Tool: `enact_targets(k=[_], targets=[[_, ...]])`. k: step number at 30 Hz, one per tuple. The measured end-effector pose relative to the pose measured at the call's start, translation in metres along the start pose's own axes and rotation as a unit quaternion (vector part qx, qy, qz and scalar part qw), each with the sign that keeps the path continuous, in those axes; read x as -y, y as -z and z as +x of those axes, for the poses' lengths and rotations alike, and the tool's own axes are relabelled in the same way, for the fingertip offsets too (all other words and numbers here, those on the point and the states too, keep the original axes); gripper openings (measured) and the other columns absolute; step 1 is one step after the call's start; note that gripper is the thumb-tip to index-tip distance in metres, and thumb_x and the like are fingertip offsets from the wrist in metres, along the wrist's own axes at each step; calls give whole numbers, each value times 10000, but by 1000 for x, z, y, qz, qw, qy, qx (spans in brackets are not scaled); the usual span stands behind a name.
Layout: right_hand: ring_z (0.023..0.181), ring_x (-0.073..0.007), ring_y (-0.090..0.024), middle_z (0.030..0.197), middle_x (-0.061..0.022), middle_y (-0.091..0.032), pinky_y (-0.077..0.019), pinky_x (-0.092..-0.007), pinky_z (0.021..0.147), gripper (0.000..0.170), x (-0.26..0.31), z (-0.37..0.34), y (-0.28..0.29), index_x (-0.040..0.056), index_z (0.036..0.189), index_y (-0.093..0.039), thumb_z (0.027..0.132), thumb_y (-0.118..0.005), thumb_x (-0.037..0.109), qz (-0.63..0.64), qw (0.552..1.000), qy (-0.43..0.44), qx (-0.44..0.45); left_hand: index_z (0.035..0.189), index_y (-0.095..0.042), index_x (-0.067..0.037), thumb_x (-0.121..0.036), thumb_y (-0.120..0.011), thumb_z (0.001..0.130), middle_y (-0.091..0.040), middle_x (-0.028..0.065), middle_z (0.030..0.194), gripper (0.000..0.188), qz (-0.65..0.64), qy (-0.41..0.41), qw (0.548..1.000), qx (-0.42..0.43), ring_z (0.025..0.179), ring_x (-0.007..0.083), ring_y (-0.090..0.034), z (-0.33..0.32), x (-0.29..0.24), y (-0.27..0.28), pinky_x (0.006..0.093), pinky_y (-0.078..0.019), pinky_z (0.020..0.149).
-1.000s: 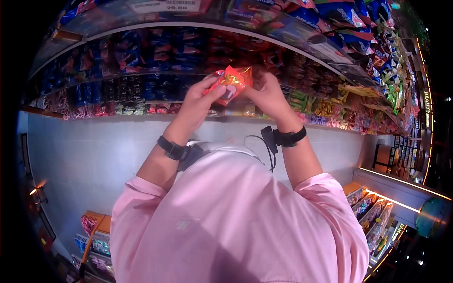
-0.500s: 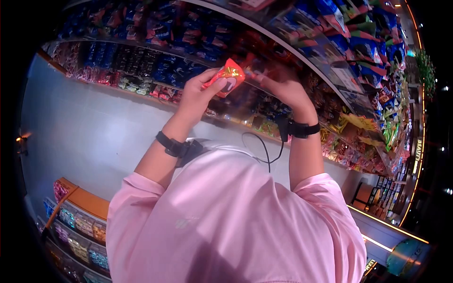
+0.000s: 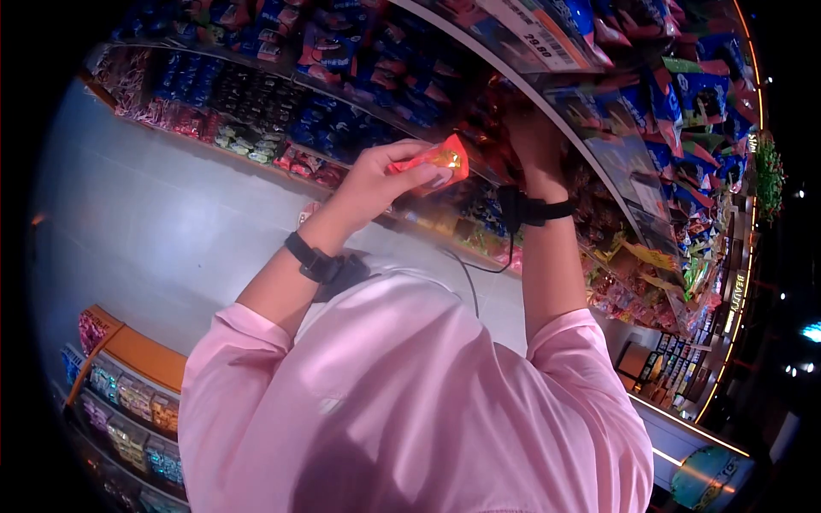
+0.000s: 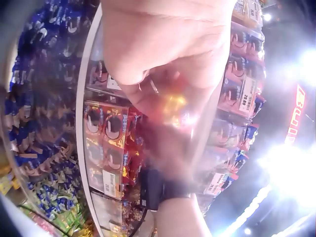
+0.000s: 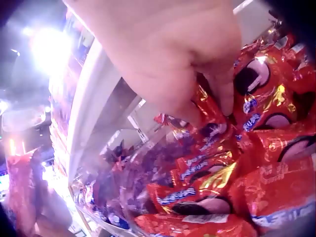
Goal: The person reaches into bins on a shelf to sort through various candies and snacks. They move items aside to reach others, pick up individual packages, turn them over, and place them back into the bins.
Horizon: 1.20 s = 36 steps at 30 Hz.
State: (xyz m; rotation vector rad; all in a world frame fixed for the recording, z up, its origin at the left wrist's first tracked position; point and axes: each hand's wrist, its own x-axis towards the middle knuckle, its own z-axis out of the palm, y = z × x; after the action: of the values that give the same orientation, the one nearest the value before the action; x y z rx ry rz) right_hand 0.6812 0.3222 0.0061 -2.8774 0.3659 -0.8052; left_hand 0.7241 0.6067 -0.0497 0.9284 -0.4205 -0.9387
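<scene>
My left hand (image 3: 376, 184) pinches a shiny red snack packet (image 3: 449, 160) between thumb and fingers, held up in front of the shelves. In the left wrist view that packet (image 4: 175, 106) is blurred and partly covered by the hand. My right hand (image 3: 537, 154) reaches into a dim shelf bay in the head view. The right wrist view shows this hand (image 5: 173, 54) pointing down into a heap of red packets (image 5: 197, 197) with gold and dark print. One red packet (image 5: 208, 106) sits between its thumb and fingers; the fingertips are partly hidden among the heap.
A clear shelf edge (image 3: 479, 51) curves just above my right hand. Blue packets (image 3: 329, 51) fill the bays to the left, and more hang at upper right by a price label (image 3: 543, 38). A cable (image 3: 469, 278) runs from the right wristband. Another candy rack (image 3: 128, 385) stands at lower left.
My right hand has left the packet in my left hand and moved right and into the shelf bay. The left hand keeps its packet, now tilted more to the right. The view has turned.
</scene>
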Motion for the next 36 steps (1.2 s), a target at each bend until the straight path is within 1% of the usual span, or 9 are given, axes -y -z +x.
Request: enact_targets(k=[5,11,14,20,22,24,26,29,36], targets=[[908,-431,-732,996,-236,-750,-579,-483,785,278,4,1,-6,35,1171,-735,993,-677,241,-39,996,60,-45,1295,-733,27,-191,-786,986,-741,34,1160,381,11,22,999,24,1018,72,-671,1,-8,8,238,-553,899],[990,-444,-715,1075,-254,-738,-578,-518,840,294,-4,-5,-2,27,1214,-712,1004,-645,221,-147,985,84,1,1284,-739,24,-191,-782,988,-738,23,1158,369,21,-1,999,33,1012,72,-669,-1,-9,10,237,-549,887],[1051,-468,-690,1147,-269,-721,-566,-524,889,343,-11,-6,-8,12,1298,-655,1010,-624,196,-165,978,48,116,1276,-742,23,-189,-777,990,-742,19,1156,358,72,-23,997,27,1007,71,-672,1,1,12,235,-548,887],[1171,-475,-649,1250,-285,-683,-535,-524,974,378,0,1,-10,0,1357,-596,1027,-581,185,-50,989,130,51,1333,-703,31,-153,-743,1004,-700,20,1247,379,49,13,998,47,994,70,-679,1,-2,2,232,-572,845],[1166,-469,-656,1248,-279,-685,-534,-523,976,375,-45,-2,-23,4,1357,-596,1033,-574,190,-111,977,130,131,1343,-696,27,-162,-744,1005,-711,13,1218,390,58,15,997,44,983,64,-679,0,-2,-1,229,-570,840],[1162,-465,-659,1242,-273,-688,-533,-521,975,377,-49,-3,-19,11,1359,-595,1033,-574,199,-120,974,137,134,1347,-693,25,-168,-743,1006,-714,12,1214,394,62,21,997,41,983,64,-679,-1,-4,-3,229,-567,848],[1158,-463,-658,1232,-268,-692,-533,-517,971,387,-41,-9,-16,20,1364,-595,1027,-582,210,-76,983,153,63,1345,-695,25,-170,-740,1009,-710,16,1234,391,59,35,997,36,996,71,-681,-1,-3,-3,232,-564,870],[1179,-463,-648,1243,-264,-688,-529,-519,986,415,-11,-1,-15,33,1383,-594,1019,-599,233,-32,989,82,115,1349,-693,23,-164,-741,1009,-719,20,1221,391,58,11,998,29,1026,84,-680,4,0,-5,244,-555,911],[1190,-464,-641,1266,-263,-678,-519,-514,1010,455,-15,-3,14,42,1381,-598,996,-648,278,-26,991,124,49,1367,-674,24,-166,-728,1023,-733,48,1221,398,105,29,992,65,1072,98,-678,13,-2,-6,260,-550,940]])
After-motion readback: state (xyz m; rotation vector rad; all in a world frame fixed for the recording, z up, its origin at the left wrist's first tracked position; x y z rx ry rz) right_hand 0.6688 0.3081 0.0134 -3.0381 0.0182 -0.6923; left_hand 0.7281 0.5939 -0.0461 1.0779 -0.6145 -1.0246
